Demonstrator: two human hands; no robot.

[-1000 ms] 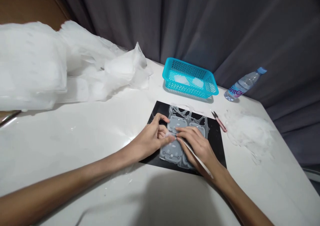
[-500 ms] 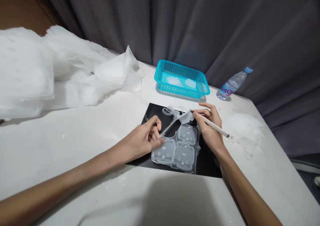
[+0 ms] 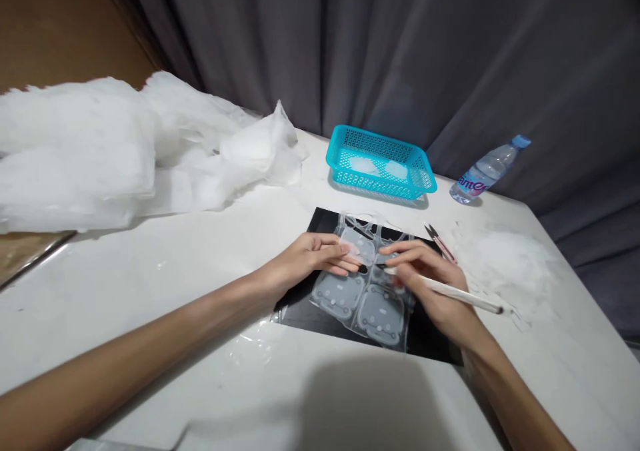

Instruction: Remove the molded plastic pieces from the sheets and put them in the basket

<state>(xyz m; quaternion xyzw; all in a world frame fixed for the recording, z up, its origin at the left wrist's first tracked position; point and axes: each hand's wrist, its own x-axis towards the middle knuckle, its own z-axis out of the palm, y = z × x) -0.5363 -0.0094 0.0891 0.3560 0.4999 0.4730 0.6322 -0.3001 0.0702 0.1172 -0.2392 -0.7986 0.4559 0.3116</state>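
The right hand [image 3: 435, 284] grips a slim white stick [image 3: 465, 296], fingers curved toward the left hand [image 3: 327, 254], which reaches in with fingers nearly straight, thumb above; whether they pinch anything is unclear. Beneath both, a translucent molded sheet [image 3: 383, 314] lies on a black mat [image 3: 300, 304].

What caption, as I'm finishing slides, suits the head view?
Right hand holds a white stick over translucent pieces on a black mat.

My spot looked like a small workshop.
I had snips [image 3: 441, 244], scraps [image 3: 515, 258] and a basket [image 3: 375, 182] on the table [image 3: 210, 258].
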